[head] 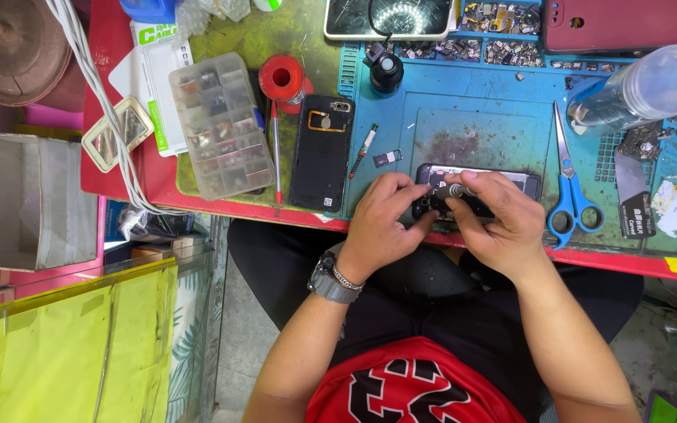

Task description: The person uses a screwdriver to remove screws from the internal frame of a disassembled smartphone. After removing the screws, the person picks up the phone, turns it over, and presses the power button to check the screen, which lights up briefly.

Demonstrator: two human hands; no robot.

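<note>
Right now I see my left hand [381, 223] and right hand [491, 223] both clamped on the opened phone [476, 188] at the table [479, 117] edge, scissors [570, 184] just beside.

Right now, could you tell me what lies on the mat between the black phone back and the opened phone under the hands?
In the head view, a thin pen-like tool and a small dark part lie there.

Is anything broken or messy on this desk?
Yes. The phone under both hands lies opened up. Another phone lies back-up beside it, and tiny loose parts are scattered along the top of the stained blue mat.
</note>
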